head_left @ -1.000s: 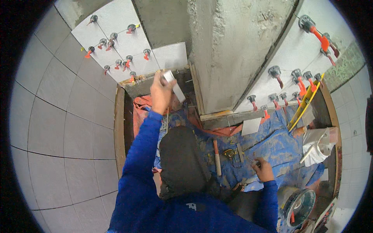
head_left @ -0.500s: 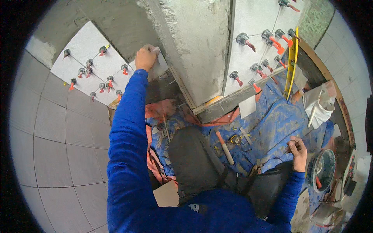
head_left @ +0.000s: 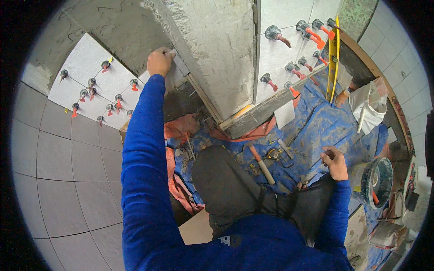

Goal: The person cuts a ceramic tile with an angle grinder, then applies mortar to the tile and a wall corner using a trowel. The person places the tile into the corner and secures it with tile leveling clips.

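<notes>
My left hand (head_left: 159,62) grips a narrow white tile piece (head_left: 178,63) high on the grey mortared wall (head_left: 117,22), beside the column's wooden edge (head_left: 203,95). Just left are white tiles (head_left: 92,63) studded with red-handled levelling clips (head_left: 106,64). My right hand (head_left: 334,162) hangs above the blue tarp (head_left: 307,126), thumb and finger pinched; what is between them is too small to make out. Below it is my dark trouser leg.
A concrete column (head_left: 212,49) stands ahead, with more clipped tiles (head_left: 285,54) and a yellow level (head_left: 333,63) rightward. A mallet (head_left: 262,165), tape measure (head_left: 273,154), white sack (head_left: 368,104) and bucket (head_left: 377,183) lie low. Grey tiled wall (head_left: 58,158) flanks me left.
My left hand has carried the white piece up and forward to the wall by the column. My right hand has moved rightward and up. The view has shifted.
</notes>
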The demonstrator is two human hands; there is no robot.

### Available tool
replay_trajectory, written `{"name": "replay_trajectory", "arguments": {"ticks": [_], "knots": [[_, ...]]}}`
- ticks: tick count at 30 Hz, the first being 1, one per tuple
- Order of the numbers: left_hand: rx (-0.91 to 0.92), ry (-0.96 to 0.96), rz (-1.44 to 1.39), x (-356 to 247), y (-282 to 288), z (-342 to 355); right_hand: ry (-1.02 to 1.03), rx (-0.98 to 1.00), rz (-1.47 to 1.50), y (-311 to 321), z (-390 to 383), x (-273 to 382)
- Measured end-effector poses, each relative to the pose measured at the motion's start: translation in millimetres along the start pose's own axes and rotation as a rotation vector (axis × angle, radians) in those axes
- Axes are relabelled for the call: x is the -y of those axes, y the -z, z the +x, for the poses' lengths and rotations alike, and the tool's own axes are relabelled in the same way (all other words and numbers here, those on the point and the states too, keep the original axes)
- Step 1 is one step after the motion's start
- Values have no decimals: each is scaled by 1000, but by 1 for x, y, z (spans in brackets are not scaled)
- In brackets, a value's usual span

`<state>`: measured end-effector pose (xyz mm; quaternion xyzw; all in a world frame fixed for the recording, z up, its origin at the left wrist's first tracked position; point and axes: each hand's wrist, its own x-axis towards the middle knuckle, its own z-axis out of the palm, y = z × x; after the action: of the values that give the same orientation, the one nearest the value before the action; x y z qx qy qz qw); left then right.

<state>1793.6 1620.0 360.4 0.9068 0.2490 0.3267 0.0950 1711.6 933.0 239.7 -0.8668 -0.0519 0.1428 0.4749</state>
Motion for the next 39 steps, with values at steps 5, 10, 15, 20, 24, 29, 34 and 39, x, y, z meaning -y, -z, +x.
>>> {"name": "replay_trajectory", "arguments": {"ticks": [5,10,15,20,24,29,34,39], "knots": [[3,39,120,-8,-5,2,5,16,-3,-8,9,8],[11,3,187,-1,-12,6,-25,38,-11,-6,15,15],[-116,-128,270,16,-25,12,-70,26,-32,-1,18,17],[-121,-191,274,22,-32,13,-90,22,-23,7,18,8],[-79,-164,357,20,-32,11,-91,16,-82,12,18,-2],[-60,-128,354,18,-34,11,-76,-15,-77,17,12,-5],[-62,-116,317,18,-36,9,-58,-62,-108,23,-1,-4],[-98,-116,363,14,-35,6,-59,-113,-165,23,-13,-12]]}}
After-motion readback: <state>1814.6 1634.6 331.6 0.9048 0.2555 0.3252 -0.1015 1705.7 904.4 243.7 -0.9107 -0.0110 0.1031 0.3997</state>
